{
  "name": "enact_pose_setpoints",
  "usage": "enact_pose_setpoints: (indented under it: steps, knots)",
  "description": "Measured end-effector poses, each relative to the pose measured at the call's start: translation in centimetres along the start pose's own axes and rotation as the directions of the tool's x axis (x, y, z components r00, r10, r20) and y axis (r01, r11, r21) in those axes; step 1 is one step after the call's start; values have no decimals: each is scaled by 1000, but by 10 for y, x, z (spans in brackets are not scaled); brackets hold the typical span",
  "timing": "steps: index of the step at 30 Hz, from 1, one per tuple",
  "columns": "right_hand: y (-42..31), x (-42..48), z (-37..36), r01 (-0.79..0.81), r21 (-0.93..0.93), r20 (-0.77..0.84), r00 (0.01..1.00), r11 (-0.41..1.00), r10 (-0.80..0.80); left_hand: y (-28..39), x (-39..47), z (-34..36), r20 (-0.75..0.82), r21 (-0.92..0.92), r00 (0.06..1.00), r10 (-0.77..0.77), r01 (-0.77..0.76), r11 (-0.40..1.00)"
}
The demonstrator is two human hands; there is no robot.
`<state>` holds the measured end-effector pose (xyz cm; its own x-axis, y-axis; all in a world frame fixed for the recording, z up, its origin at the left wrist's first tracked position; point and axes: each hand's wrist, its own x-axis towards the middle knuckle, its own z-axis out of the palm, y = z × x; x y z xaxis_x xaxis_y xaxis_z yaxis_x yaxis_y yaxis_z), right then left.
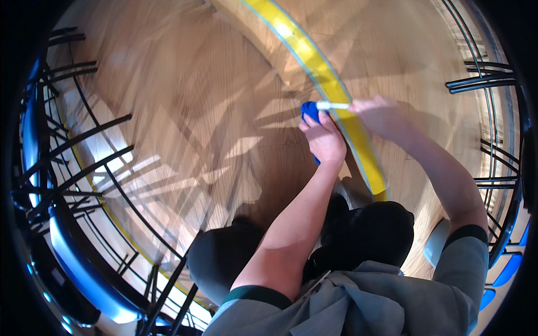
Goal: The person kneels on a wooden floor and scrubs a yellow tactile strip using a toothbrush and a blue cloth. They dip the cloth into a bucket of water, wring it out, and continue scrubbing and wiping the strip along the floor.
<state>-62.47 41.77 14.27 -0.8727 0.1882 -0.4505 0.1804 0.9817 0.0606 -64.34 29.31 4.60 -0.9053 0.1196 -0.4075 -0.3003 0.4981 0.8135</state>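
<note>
My left hand is wrapped around a soft-looking blue item, perhaps a cloth. A bit more blue shows below the palm, by the wrist. My right hand, slightly blurred, grips the end of a thin white stick-like tool. The tool's thicker end meets the top of the blue item, just above my left fingers. Whether that end goes into the blue item or only touches it, I cannot tell. Both hands are held out in front of my knees, over the floor.
Below me is a wood-grain floor, crossed by a yellow tape strip with pale blue edges. Chairs with black metal legs and blue seats line the left; more black legs stand right. A pale rounded object sits by my right elbow.
</note>
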Motion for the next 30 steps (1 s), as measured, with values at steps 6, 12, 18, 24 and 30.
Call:
enact_pose_setpoints:
  steps: [6,12,18,24,30]
  knots:
    - [-2,80,-16,-45,332,-272,952,942,141,8,8,-11,179,-21,981,-71,76,997]
    - [0,-6,21,-124,473,-76,981,872,181,25,17,-9,-151,-235,986,64,-99,967]
    - [1,-64,55,-263,393,33,962,881,272,31,6,9,-314,-224,945,95,-171,960]
    - [11,48,-1,-171,416,-37,978,893,205,23,4,28,-301,-380,951,-73,-50,924]
    - [3,-6,8,-175,400,85,984,900,154,25,10,20,-328,-447,931,-160,-4,894]
